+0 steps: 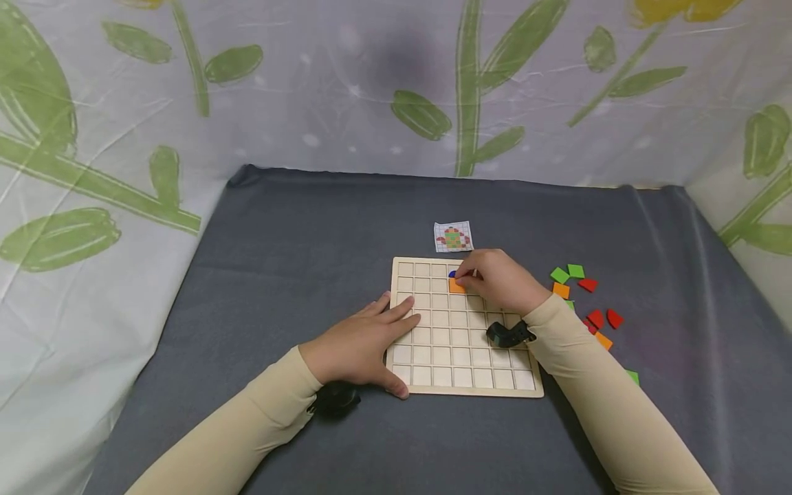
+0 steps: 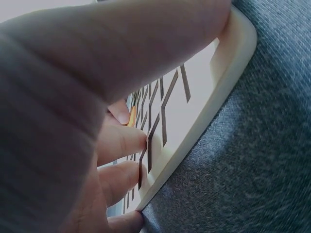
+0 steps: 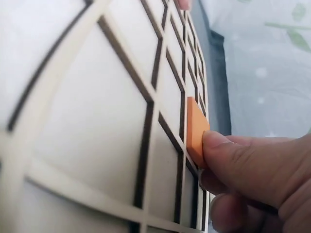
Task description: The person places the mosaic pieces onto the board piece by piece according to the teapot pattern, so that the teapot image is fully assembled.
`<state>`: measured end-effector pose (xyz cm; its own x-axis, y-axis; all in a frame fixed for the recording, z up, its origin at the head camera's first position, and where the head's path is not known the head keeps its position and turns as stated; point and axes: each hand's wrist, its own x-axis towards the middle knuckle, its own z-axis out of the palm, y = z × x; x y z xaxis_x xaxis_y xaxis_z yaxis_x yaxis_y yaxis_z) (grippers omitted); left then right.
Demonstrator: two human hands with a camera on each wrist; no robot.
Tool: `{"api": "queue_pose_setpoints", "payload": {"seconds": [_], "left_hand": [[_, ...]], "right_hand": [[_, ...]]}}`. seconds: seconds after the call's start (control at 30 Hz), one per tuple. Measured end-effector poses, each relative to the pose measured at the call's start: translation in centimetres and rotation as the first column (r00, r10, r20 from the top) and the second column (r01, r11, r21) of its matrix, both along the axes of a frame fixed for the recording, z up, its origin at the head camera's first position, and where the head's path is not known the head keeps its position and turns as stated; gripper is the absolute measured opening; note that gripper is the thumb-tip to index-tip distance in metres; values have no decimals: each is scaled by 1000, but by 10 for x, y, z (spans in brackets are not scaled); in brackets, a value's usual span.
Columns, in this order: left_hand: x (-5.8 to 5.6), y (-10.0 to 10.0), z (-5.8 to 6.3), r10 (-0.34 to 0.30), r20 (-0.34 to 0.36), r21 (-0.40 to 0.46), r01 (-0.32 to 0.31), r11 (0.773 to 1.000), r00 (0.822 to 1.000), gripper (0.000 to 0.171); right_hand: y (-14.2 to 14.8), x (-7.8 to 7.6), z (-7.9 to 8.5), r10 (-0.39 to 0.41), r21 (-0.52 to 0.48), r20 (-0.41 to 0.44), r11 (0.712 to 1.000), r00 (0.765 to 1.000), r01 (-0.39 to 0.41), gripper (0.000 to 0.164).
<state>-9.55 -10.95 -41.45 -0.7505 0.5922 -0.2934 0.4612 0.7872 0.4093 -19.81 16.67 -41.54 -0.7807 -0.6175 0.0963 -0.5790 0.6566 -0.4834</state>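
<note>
A wooden grid board (image 1: 433,357) lies on the dark cloth. My left hand (image 1: 365,340) rests on its left side with fingers spread, the thumb (image 2: 194,24) on the near-left corner. At the upper part of the grid, my right hand (image 1: 498,278) pinches an orange square tile (image 3: 195,131) with its thumb (image 3: 223,150) against the tile. That tile stands a little proud of the grid in the right wrist view. Just beyond it shows part of a small blue piece (image 1: 452,273), mostly covered by the fingertips; how it sits cannot be told.
Behind the board lies a small pattern card (image 1: 454,237) with a red and green design. Loose green (image 1: 575,271), red (image 1: 614,318) and orange tiles (image 1: 561,290) are scattered to the right, partly behind the right forearm. Patterned sheeting (image 1: 346,103) hangs around the cloth.
</note>
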Motion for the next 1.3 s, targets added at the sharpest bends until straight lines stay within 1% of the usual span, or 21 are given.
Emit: {"api": "queue_pose_setpoints", "payload": {"seconds": [0.13,0.47,0.67,0.8,0.93,1.1,1.3], "left_hand": [[0,0,0,-3,2,3,3,1000,1000,117],[0,0,0,-5,-4,7,5,1000,1000,116],[-1,0,0,-6,0,-8,6,1000,1000,116],[1,-1,1,2,6,5,-2,1000,1000,116],[1,-2,1,8,15,11,-8,1000,1000,116],[0,-3,1,4,20,5,-4,1000,1000,116],[-2,-3,2,-7,17,7,7,1000,1000,116]], "right_hand": [[0,0,-3,4,-2,-27,1000,1000,-5,9],[0,2,-4,0,-6,-53,1000,999,0,8],[5,4,-4,-10,-7,-42,1000,999,10,7],[11,7,-3,-26,-2,-42,1000,999,26,8],[23,8,-2,-59,4,-31,998,998,59,8],[45,9,3,-137,36,-1,990,991,137,9],[70,15,11,-181,74,48,981,982,177,11]]}}
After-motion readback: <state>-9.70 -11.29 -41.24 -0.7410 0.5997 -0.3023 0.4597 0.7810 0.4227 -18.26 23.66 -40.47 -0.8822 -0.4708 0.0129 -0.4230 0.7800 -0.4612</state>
